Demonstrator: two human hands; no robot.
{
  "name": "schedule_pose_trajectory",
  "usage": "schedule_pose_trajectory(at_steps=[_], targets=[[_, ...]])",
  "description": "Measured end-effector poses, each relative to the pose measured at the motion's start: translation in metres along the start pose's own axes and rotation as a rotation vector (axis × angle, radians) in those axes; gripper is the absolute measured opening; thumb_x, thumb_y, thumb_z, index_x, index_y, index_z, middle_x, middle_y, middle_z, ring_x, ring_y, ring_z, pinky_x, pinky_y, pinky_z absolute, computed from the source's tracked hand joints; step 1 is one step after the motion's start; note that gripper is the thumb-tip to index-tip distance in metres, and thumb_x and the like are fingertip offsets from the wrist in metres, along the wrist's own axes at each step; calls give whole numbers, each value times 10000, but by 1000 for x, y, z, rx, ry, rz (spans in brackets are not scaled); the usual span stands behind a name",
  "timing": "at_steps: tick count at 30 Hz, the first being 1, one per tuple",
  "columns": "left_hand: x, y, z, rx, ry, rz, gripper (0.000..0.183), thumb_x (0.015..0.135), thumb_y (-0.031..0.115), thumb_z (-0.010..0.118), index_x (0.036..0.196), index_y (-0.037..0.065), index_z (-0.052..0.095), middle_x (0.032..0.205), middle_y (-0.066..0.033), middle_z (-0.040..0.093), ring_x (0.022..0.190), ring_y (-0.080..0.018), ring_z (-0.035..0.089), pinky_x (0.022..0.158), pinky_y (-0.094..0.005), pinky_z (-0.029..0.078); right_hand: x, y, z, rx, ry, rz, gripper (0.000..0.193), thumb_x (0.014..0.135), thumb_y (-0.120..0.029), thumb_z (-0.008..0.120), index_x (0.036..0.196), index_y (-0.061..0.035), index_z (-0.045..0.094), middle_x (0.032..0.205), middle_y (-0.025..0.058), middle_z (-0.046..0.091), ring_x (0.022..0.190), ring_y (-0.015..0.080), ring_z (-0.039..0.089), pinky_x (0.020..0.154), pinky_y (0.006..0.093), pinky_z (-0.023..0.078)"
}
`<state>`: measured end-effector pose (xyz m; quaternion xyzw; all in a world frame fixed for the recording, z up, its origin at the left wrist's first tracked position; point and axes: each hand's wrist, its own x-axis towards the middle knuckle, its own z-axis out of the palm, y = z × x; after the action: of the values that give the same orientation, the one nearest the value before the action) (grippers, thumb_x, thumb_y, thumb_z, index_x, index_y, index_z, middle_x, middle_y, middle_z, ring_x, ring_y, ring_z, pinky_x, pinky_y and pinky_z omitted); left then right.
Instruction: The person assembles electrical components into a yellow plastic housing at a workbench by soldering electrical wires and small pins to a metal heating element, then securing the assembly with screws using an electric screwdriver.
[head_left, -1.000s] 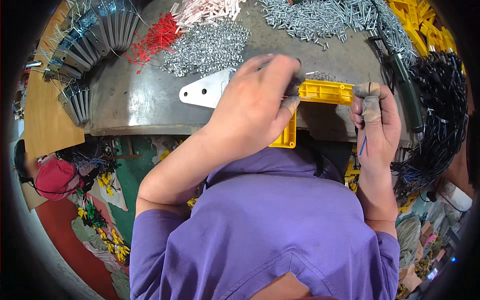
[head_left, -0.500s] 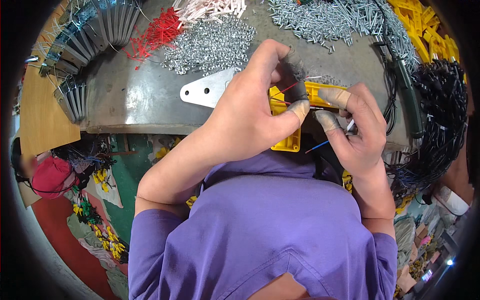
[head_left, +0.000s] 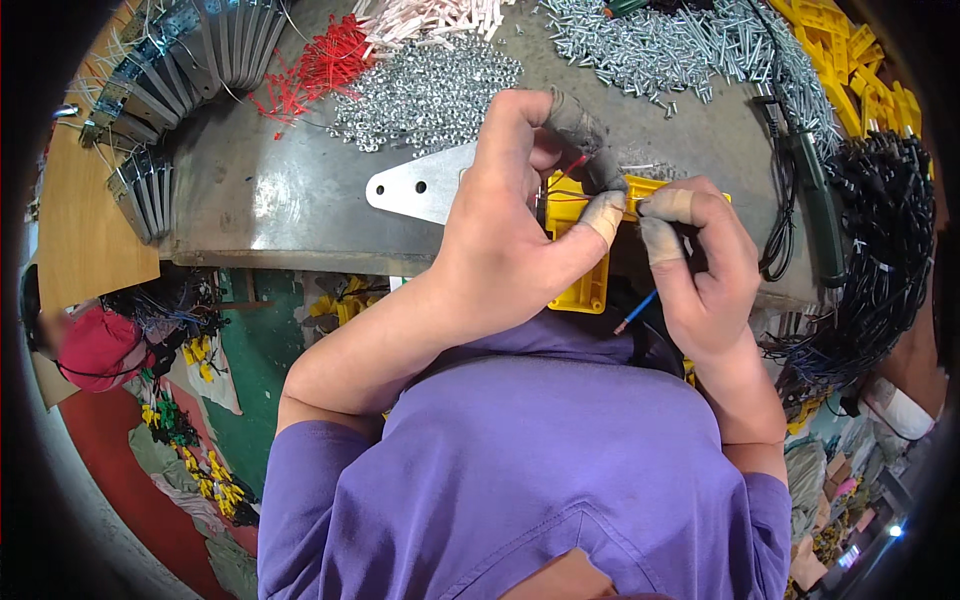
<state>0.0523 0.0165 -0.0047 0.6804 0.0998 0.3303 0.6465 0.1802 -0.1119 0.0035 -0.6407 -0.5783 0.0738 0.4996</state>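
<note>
My left hand (head_left: pixel 515 225) has its thumb and forefinger pinched on a thin red wire (head_left: pixel 571 194), above an L-shaped yellow plastic housing (head_left: pixel 580 294). Tape wraps the fingertips, and the forefinger wears a dark, worn cover. Close beside it, my right hand (head_left: pixel 708 265) pinches at the wire's end with taped thumb and forefinger; the tips nearly meet those of the left. A blue wire (head_left: pixel 638 310) with a bare copper end hangs below the right hand. Partly behind my left hand lies a silver metal plate (head_left: pixel 440 178) with holes, flat on the bench.
Piles of nuts (head_left: pixel 430 90), red sleeves (head_left: pixel 335 65), white sleeves (head_left: pixel 430 18) and screws (head_left: pixel 660 50) cover the bench's far side. A dark green-handled tool (head_left: pixel 818 215) with a cord lies right, before bundled black cables (head_left: pixel 880 230). Metal brackets (head_left: pixel 150 90) stand left; yellow parts (head_left: pixel 850 50) fill the far right.
My right hand has moved in closer to the left fingertips. The white piece that showed in its fingers is no longer visible there. The housing sits slightly lower and to the right.
</note>
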Motion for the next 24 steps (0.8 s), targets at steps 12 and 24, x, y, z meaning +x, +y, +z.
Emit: schedule_pose_trajectory(at_steps=[12, 24], targets=[[2, -4, -2, -18, -53, 65, 484, 814, -93, 625, 1177, 20, 326, 1066, -110, 502, 951, -152, 564, 879, -308, 461, 6, -4, 9, 104, 145, 167, 147, 763, 50, 686, 908, 36, 667, 746, 31, 656, 589, 39, 545, 514, 202, 435], [4, 4, -13, 114, -152, -7, 500, 776, -91, 652, 1164, 9, 352, 1065, -94, 512, 913, -147, 575, 873, -316, 479, 8, -4, 5, 40, 86, 109, 151, 759, 29, 696, 908, 25, 669, 738, 40, 648, 614, 55, 569, 541, 206, 436]])
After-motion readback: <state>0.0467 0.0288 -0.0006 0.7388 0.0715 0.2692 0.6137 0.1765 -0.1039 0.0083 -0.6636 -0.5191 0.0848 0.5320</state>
